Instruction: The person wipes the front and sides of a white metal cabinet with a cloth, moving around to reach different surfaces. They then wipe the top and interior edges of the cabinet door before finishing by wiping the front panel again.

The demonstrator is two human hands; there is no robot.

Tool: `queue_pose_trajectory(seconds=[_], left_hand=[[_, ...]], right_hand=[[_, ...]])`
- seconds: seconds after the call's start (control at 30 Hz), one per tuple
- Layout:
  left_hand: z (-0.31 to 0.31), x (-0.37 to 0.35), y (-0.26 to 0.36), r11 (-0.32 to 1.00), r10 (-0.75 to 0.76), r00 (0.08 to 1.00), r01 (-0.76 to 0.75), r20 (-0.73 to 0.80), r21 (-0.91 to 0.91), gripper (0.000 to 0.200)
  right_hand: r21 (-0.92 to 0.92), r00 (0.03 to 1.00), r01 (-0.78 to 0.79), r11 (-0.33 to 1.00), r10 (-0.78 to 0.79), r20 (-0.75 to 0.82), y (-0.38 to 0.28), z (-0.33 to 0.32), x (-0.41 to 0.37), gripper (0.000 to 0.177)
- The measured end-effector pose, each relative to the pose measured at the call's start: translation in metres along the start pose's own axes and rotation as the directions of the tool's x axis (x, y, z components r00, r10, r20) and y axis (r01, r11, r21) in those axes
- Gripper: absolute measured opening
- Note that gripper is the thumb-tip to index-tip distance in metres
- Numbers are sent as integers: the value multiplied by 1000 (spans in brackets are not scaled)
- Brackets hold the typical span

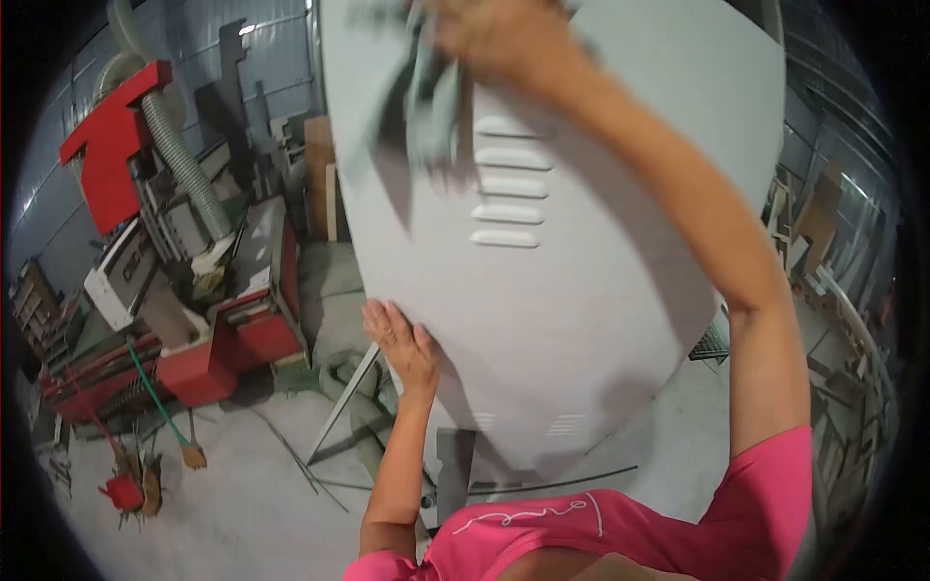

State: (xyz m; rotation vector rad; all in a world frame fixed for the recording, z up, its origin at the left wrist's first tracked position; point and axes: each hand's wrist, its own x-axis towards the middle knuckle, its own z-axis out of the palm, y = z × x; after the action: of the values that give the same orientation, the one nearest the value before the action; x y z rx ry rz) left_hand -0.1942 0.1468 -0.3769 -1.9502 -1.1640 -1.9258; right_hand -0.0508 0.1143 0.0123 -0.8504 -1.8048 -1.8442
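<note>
A large pale panel (426,271) fills the middle of the head view, with a column of raised louvred slots (511,186) in its upper part. Flat against the panel's left edge lies my left hand (403,351), fingers stretched out, holding nothing. My right hand (494,39) reaches far up across the panel and is closed on a grey-green cloth (434,111), which hangs down over the surface. The cloth and fingertips are blurred, and the top of the hand is cut by the frame edge.
A red machine (199,373) with a ribbed hose (189,165) stands at the left. Brooms and a red dustpan (123,492) are on the floor nearby. Boards and scrap (821,208) lean along the right wall. A thin strip (572,479) lies below the panel.
</note>
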Motion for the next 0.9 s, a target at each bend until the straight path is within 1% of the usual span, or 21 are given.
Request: queue_pose_trajectory(seconds=[0.03,0.07,0.13,0.17,0.2,0.23,0.27,0.33,0.43,0.5,0.53,0.57,0.6,0.63,0.67,0.73,0.77,0.8,0.83,0.87,0.9], left_hand=[[1,-3,1,1000,12,1000,-12,-3,-4,53],[1,-6,2,1000,21,1000,-21,-7,-8,52],[-5,-11,-3,1000,-5,1000,5,12,2,54],[-8,-17,-2,1000,-6,1000,6,31,-10,56],[-12,-23,-4,1000,-3,998,4,55,-10,59],[-16,-32,-6,1000,-9,997,10,81,-6,61],[-19,-39,-7,1000,-12,995,13,98,-8,65],[-35,-44,1,997,-64,983,70,170,-29,66],[-53,-64,-8,976,-193,949,211,250,-50,57],[-67,-74,-12,965,-248,941,260,231,-24,53],[-76,-81,-12,958,-265,938,282,225,-45,49],[-85,-88,-12,954,-289,933,299,216,-12,49],[-94,-89,-9,928,-348,900,370,264,-35,46],[-102,-95,-7,894,-406,859,444,311,-59,43],[-110,-102,-5,891,-423,855,453,301,-35,43],[-121,-127,-2,828,-501,770,559,396,-39,41],[-123,-144,-3,839,-493,764,544,417,-6,39],[-128,-157,2,814,-517,727,581,453,-5,39],[-133,-165,9,788,-541,689,616,482,4,39],[-138,-176,17,787,-555,672,615,490,48,38],[-142,-185,15,819,-495,637,570,591,72,37]], right_hand=[[-97,996,-80,992,84,42,22,1,20,45],[-404,999,-7,915,-14,-49,30,0,29,46],[-146,962,-219,965,188,-197,14,12,42,44],[-109,946,-220,969,184,-268,-4,16,41,43],[-54,947,-205,977,184,-264,-30,16,35,43],[131,971,-153,980,173,-163,-63,13,23,42],[327,989,-104,939,133,-67,-98,10,10,41],[345,990,11,939,-58,127,-168,18,-40,50],[525,947,258,811,-320,29,-233,29,-102,55],[607,922,258,752,-380,79,-238,35,-119,58],[646,907,188,740,-383,174,-234,33,-116,60],[592,919,152,791,-334,210,-228,28,-102,60],[531,929,111,840,-278,246,-211,24,-80,60],[596,962,77,799,-216,165,-191,24,-59,56],[602,984,128,788,-177,23,-168,30,-38,52],[574,961,228,787,-86,-263,-122,38,7,46],[304,971,166,938,-102,-216,-93,31,32,45],[5,982,94,996,-92,-167,-70,27,52,50],[-28,950,56,998,-62,-306,-53,33,61,47],[47,966,-39,998,50,-253,-56,12,66,46],[-69,967,-147,987,128,-222,-61,14,66,47]])
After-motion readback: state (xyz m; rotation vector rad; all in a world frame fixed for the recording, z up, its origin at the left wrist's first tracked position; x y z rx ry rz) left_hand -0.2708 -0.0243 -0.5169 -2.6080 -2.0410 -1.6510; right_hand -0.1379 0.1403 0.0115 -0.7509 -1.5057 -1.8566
